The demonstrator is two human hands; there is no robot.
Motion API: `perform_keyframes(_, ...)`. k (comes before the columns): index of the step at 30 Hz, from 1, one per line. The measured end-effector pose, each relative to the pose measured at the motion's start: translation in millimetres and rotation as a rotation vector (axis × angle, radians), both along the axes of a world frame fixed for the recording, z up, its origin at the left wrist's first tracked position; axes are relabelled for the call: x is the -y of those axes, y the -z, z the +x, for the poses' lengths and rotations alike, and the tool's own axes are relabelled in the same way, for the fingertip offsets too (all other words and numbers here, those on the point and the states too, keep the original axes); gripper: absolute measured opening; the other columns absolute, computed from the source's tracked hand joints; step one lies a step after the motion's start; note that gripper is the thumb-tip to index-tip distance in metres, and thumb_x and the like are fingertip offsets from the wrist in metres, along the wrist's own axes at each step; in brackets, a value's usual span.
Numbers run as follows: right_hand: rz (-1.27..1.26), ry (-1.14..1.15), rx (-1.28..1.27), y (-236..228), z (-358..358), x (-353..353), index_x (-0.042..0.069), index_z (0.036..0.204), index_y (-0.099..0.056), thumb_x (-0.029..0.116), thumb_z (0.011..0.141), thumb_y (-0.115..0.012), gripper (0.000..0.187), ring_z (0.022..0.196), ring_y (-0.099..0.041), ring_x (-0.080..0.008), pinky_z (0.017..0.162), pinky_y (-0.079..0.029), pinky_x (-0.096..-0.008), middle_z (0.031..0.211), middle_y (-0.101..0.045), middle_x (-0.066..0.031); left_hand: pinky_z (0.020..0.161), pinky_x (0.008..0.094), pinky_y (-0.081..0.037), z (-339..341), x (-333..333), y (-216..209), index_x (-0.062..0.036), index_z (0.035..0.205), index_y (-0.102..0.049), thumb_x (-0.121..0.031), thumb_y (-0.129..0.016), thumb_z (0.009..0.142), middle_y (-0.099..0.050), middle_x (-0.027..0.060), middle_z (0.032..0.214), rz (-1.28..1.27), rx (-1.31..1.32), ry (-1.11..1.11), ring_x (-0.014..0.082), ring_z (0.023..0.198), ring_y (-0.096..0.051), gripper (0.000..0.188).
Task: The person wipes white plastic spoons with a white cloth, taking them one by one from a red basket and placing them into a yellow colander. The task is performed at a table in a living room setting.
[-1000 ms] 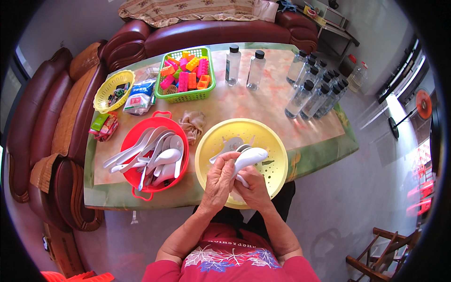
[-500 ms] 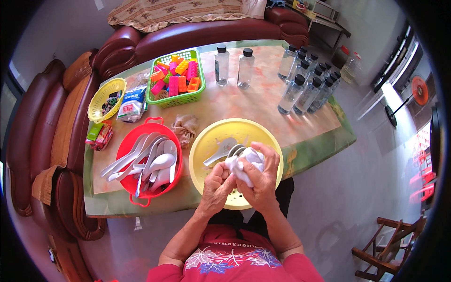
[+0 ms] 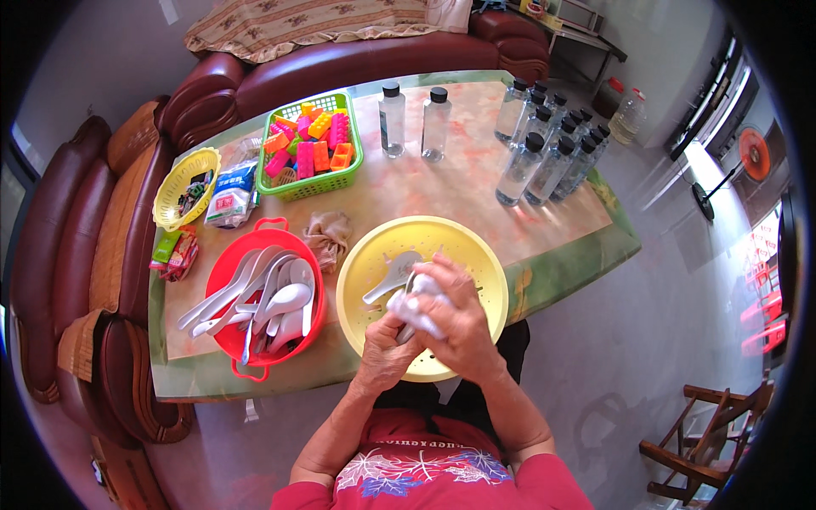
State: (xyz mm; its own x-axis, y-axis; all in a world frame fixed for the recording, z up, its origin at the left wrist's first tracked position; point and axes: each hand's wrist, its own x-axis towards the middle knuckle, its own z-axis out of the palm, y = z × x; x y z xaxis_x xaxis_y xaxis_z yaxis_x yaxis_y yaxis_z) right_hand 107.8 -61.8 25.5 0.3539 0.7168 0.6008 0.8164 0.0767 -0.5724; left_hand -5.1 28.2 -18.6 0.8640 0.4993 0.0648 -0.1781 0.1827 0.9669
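Observation:
Above a yellow colander [image 3: 360, 327], both my hands are closed together around a white cloth [image 3: 422, 304]. My left hand [image 3: 385, 350] pinches what looks like a white spoon [image 3: 406, 334], mostly hidden by the cloth and fingers. My right hand [image 3: 463, 319] presses the cloth over it from the right. Inside the colander, a white soup spoon [image 3: 398, 274] lies with its handle toward the lower left. To the left stands a red colander [image 3: 223, 270] heaped with white spoons [image 3: 289, 297] and longer ladles, handles pointing left.
A crumpled brown cloth [image 3: 327, 236] lies between the colanders. Behind are a green basket [image 3: 319, 185] of toy bricks, a yellow basket [image 3: 161, 200], a blue-white packet [image 3: 231, 191] and small snack packets [image 3: 176, 253]. Two capped bottles [image 3: 435, 127] stand apart from several others [image 3: 548, 161] on the right.
My right hand has turned over and moved slightly left, its fingers now covering more of the cloth. The white bundle sits lower and more to the left. The view has shifted slightly.

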Motion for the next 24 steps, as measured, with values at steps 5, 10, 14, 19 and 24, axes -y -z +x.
perform_keyframes(5,-0.082,0.084,0.252,-14,-20,5,0.012,0.099,-0.065,0.016,0.070,-0.068,0.030,0.121,-0.042,-0.0356,0.096,-0.034,-0.0493,0.126,-0.050,-0.0098,0.077,0.0273,-0.048,-4,3,2,-0.0023,0.102,-0.061,-0.001,-0.068,0.078,-0.063,0.0006,0.093,0.021,0.121,-0.103,0.0104,0.088,-0.057,0.025)
perform_keyframes(10,-0.018,0.103,0.233,-14,-3,-8,0.009,0.094,-0.063,0.014,0.067,-0.069,0.028,0.104,-0.051,-0.0352,0.080,-0.047,-0.0447,0.113,-0.053,-0.0147,0.074,0.0249,-0.047,-6,0,-8,-0.0025,0.101,-0.061,-0.002,-0.069,0.077,-0.063,0.0036,0.088,0.216,-0.068,-0.087,0.0102,0.081,-0.057,0.025)
perform_keyframes(14,-0.023,0.070,0.044,-18,11,-14,0.005,0.095,-0.062,0.012,0.071,-0.067,0.026,0.079,-0.057,-0.0317,0.068,-0.048,-0.0401,0.095,-0.059,-0.0149,0.062,0.0271,-0.044,-4,-3,-16,-0.0013,0.096,-0.061,-0.001,-0.069,0.075,-0.056,0.0070,0.076,0.436,-0.042,-0.067,0.0154,0.068,-0.055,0.022)
perform_keyframes(19,-0.016,-0.029,-0.715,-18,25,-17,0.000,0.101,-0.060,0.016,0.087,-0.060,0.021,0.064,-0.054,-0.0145,0.059,-0.044,-0.0269,0.071,-0.058,-0.0085,0.059,0.0263,-0.042,-6,1,-22,-0.0010,0.095,-0.061,-0.001,-0.070,0.075,-0.053,0.0047,0.074,0.425,0.010,-0.082,0.0126,0.066,-0.052,0.022)
perform_keyframes(24,0.116,0.063,-0.567,9,15,-19,0.000,0.107,-0.058,0.012,0.084,-0.062,0.026,0.086,-0.055,-0.0221,0.073,-0.045,-0.0318,0.094,-0.055,-0.0130,0.057,0.0229,-0.041,-6,5,-12,0.0003,0.100,-0.058,-0.022,-0.058,0.089,-0.053,0.0013,0.076,0.118,0.006,-0.129,0.0083,0.065,-0.049,0.025)
